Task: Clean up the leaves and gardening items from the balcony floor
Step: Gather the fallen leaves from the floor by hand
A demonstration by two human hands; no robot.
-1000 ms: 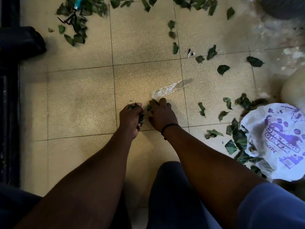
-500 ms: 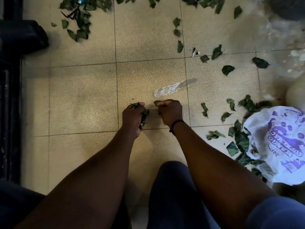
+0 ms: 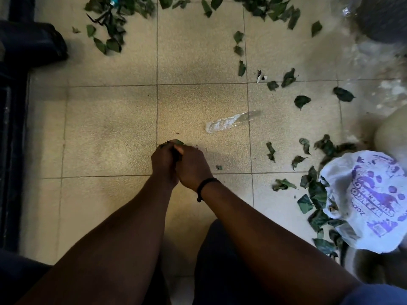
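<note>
My left hand [image 3: 164, 161] and my right hand [image 3: 193, 167] are pressed together over the tiled floor [image 3: 110, 128], gripping a small bunch of green leaves [image 3: 176, 143] whose tips poke out above the fingers. Most of the bunch is hidden inside the hands. One tiny leaf scrap [image 3: 218, 167] lies just right of my right hand. Loose leaves [image 3: 301, 101] are scattered to the right and along the top. A leaf pile [image 3: 110, 25] at the top left covers a dark garden tool with a teal handle [image 3: 114, 0].
A white plastic bag with purple print [image 3: 372, 201] lies at the right with leaves around its mouth. A clear plastic wrapper [image 3: 231, 123] sits ahead of my hands. A dark frame [image 3: 13, 128] and a dark object [image 3: 33, 42] line the left side.
My hands have come together; the right hand brought its leaf into the left hand's bunch. A small scrap is left on the floor to the right.
</note>
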